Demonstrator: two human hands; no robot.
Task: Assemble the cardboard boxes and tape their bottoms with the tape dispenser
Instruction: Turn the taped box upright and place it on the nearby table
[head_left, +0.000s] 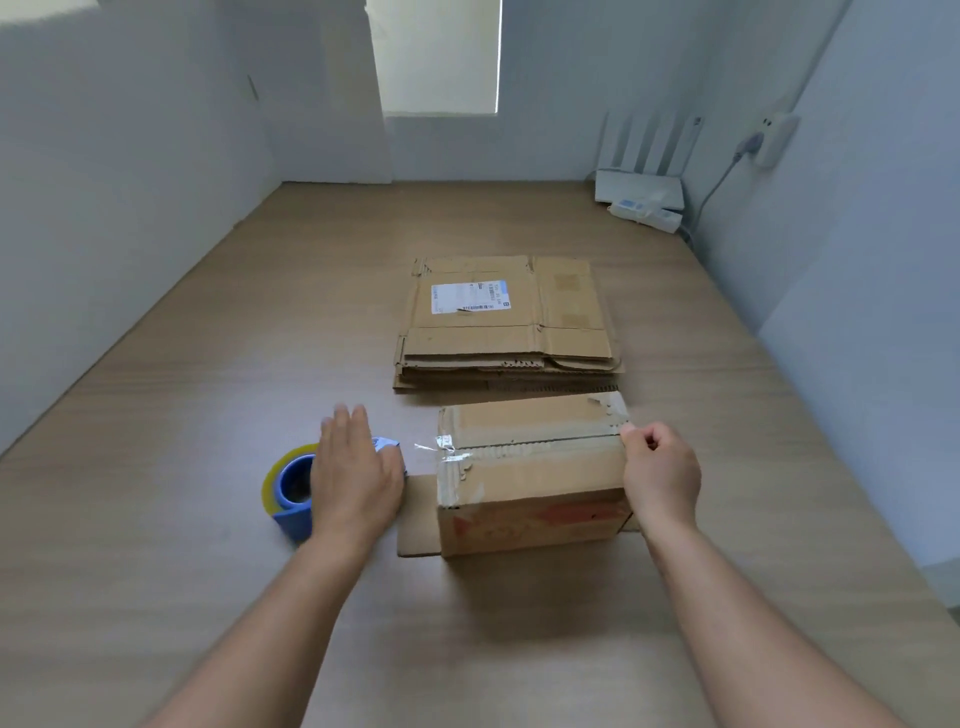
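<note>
I see the taped-seam box near-centre on the table, right hand curled against its right end (grip unclear), left hand flat, fingers straight, over the tape dispenser just left, flat cardboard stack beyond.

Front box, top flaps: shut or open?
Shut. Both top flaps of the box lie flat and meet at a centre seam.
</note>
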